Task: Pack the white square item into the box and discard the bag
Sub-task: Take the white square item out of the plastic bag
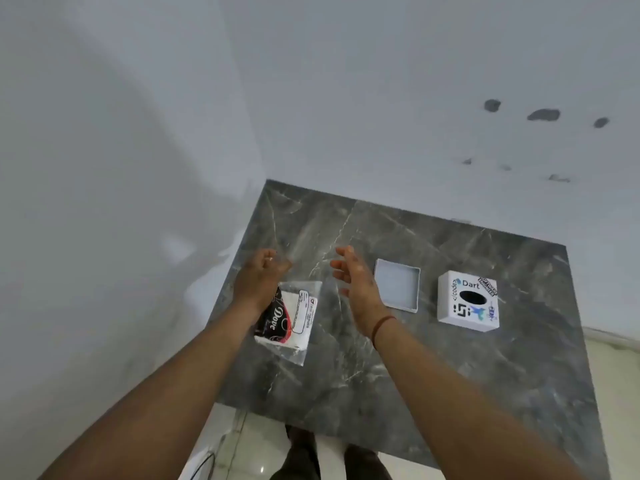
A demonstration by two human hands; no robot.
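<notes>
A clear plastic bag lies on the dark marble table, holding a white square item with black and red Dove print. My left hand hovers over the bag's upper left corner, fingers loosely curled, holding nothing. My right hand is raised edge-on to the right of the bag, fingers spread and empty. An open white square box sits just right of my right hand. Further right stands a white cube with stickers and a black oval hole on top.
White walls close the table in at the back and left. The table's front edge runs near my feet, which stand on a pale tiled floor. A thin cable lies on the floor at lower left.
</notes>
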